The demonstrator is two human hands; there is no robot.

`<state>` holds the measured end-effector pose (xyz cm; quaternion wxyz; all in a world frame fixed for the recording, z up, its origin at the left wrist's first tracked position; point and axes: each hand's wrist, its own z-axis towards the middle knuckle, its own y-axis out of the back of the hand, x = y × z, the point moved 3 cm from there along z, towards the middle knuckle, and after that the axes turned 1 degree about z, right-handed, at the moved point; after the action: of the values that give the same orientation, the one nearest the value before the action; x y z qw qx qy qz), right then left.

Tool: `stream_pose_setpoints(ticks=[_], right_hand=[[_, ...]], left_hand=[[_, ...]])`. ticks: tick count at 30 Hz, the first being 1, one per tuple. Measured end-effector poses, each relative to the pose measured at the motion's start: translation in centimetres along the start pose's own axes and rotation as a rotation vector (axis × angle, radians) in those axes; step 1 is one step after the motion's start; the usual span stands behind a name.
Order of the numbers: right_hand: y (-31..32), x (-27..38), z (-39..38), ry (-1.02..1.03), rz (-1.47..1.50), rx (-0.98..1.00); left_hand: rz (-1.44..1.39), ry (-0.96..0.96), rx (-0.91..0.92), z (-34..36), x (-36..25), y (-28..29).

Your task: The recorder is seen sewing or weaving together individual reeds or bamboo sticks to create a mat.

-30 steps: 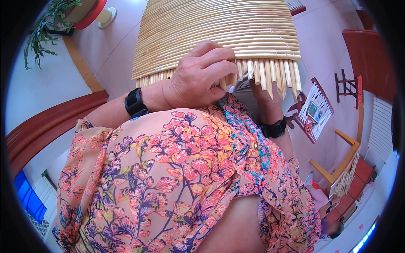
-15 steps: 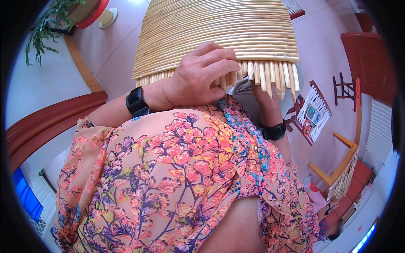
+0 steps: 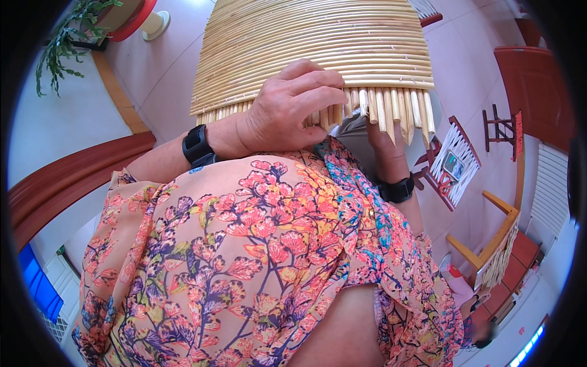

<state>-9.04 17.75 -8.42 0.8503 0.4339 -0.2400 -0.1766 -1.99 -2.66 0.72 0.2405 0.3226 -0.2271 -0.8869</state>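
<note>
A stalk mat point(image 3: 312, 43) of pale, thin stalks stitched side by side stretches out in front of me. Under its crosswise top layer, stalk ends point(image 3: 391, 113) of uneven length, some cut to a slant, stick out toward me. My left hand point(image 3: 296, 104) lies over the near edge, its fingers curled down around the edge and the stalk ends. Below the protruding ends on the right, my right hand point(image 3: 385, 137) reaches up underneath the mat. Its fingers are mostly hidden by the stalks. Both wrists wear black bands.
To the right stands a low stool with a white woven seat point(image 3: 455, 162), bearing a phone and red-handled scissors point(image 3: 446, 181). Beyond are a small dark folding stool point(image 3: 500, 128) and a wooden-framed stool point(image 3: 489, 232). A person point(image 3: 468, 296) is at the lower right. A plant point(image 3: 67, 43) hangs upper left.
My right hand has shifted slightly under the stalk ends, and a little more of it shows. The left hand and the mat stay almost in place.
</note>
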Motion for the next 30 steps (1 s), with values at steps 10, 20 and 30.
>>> stream_pose_setpoints(ticks=[10, 20, 30], right_hand=[[0.8, 0.6, -0.9, 0.066, -0.154, 0.041], [0.9, 1.3, 0.1, 0.034, -0.139, -0.011], [1.3, 1.1, -0.2, -0.124, 0.162, -0.05]], left_hand=[[-0.02, -0.004, 0.007, 0.0, -0.1, -0.1], [-0.04, 0.004, -0.005, 0.0, -0.1, 0.2], [-0.056, 0.0, -0.032, -0.1, -0.2, -0.2]])
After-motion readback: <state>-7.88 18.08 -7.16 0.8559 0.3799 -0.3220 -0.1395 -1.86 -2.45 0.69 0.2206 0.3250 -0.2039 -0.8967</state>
